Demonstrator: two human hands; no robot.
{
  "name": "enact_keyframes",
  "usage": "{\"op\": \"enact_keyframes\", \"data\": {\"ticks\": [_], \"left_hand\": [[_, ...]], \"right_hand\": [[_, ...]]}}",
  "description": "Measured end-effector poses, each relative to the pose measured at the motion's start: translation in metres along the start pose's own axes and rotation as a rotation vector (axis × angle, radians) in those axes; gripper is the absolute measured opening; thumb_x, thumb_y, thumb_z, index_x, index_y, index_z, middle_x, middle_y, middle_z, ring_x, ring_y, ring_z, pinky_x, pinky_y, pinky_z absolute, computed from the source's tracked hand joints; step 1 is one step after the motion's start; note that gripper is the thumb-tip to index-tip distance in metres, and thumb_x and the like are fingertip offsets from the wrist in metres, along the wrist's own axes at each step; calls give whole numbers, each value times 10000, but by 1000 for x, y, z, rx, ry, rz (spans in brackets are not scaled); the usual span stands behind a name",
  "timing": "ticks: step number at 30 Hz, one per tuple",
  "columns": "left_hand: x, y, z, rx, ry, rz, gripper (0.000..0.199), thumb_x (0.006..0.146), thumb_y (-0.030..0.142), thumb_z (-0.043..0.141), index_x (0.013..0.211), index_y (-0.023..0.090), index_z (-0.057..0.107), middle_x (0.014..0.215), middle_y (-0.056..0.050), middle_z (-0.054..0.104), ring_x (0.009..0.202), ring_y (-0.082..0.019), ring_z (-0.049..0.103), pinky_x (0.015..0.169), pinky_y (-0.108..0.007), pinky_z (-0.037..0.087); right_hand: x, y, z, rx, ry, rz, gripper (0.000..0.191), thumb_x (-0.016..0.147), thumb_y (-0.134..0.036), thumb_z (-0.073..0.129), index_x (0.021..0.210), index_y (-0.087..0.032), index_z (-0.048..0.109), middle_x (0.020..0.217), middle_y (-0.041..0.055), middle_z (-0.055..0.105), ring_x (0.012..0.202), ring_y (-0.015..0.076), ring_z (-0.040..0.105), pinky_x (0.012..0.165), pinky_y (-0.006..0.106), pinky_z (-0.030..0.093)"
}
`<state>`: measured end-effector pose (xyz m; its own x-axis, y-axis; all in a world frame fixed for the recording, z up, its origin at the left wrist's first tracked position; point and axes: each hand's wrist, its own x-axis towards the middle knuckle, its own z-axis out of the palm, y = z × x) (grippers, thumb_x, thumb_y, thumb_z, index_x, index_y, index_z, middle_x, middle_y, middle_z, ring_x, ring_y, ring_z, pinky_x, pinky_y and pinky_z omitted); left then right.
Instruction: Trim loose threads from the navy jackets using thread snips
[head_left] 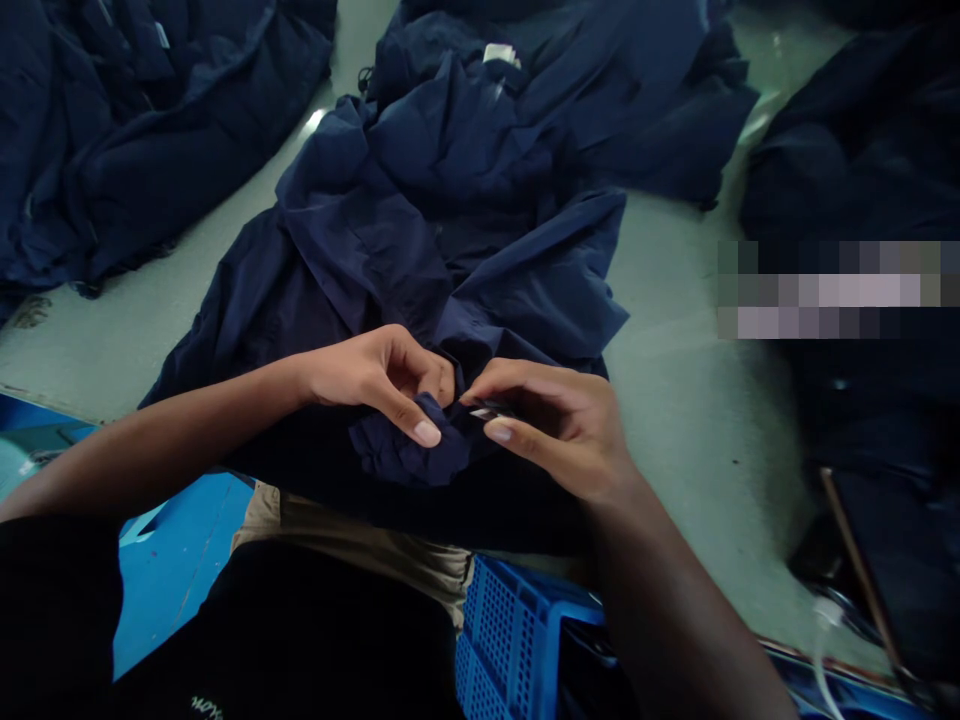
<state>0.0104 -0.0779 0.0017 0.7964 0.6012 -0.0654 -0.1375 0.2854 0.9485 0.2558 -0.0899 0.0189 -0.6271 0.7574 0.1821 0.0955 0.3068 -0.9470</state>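
Note:
A dark navy garment (360, 250) lies crumpled across the table in front of me, its near part hanging over the edge. My left hand (390, 385) pinches a bunched fold of it between thumb and fingers. Close beside, my right hand (559, 415) is closed on what look like small thread snips (487, 412); only a short shiny tip shows, the rest being hidden by the fingers. That tip points left at the cloth by my left fingertips. Whether it touches the cloth I cannot tell.
More navy garments lie at the back (600, 90) with a white label (501, 53), and at the left (150, 150). Dark cloth covers the right side near a blurred patch. A blue plastic crate (510, 640) stands below the pale table (675, 400). A white cable (825, 650) hangs lower right.

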Motion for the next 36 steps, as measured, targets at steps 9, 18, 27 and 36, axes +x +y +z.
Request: {"op": "enact_keyframes", "data": {"ticks": [9, 18, 27, 36], "left_hand": [[7, -4, 9, -129, 336, 74, 481, 691, 305, 961, 633, 122, 521, 743, 22, 591, 652, -48, 528, 603, -209, 393], [5, -8, 5, -167, 454, 154, 541, 820, 671, 789, 824, 161, 608, 750, 12, 624, 604, -81, 599, 549, -206, 476], [1, -6, 6, -77, 294, 232, 192, 780, 256, 898, 824, 129, 760, 796, -3, 663, 764, -102, 651, 732, -225, 530], [4, -8, 5, -182, 234, 289, 356, 731, 173, 906, 640, 130, 564, 730, 21, 599, 673, -78, 599, 632, -208, 478]], "right_hand": [[0, 3, 5, -41, 128, 182, 312, 760, -447, 926, 847, -227, 724, 619, -69, 480, 547, 81, 389, 505, 263, 313], [-4, 19, 7, -23, 403, 14, 277, 874, -319, 836, 760, -234, 598, 715, -33, 494, 617, 119, 409, 564, 320, 309], [-1, 15, 14, -34, 478, -206, 253, 909, -180, 740, 752, -236, 549, 652, -42, 426, 585, 120, 358, 542, 335, 241], [0, 13, 7, 70, 423, -277, 206, 870, -105, 744, 751, -231, 632, 618, -37, 461, 581, 124, 382, 550, 334, 277]]}}
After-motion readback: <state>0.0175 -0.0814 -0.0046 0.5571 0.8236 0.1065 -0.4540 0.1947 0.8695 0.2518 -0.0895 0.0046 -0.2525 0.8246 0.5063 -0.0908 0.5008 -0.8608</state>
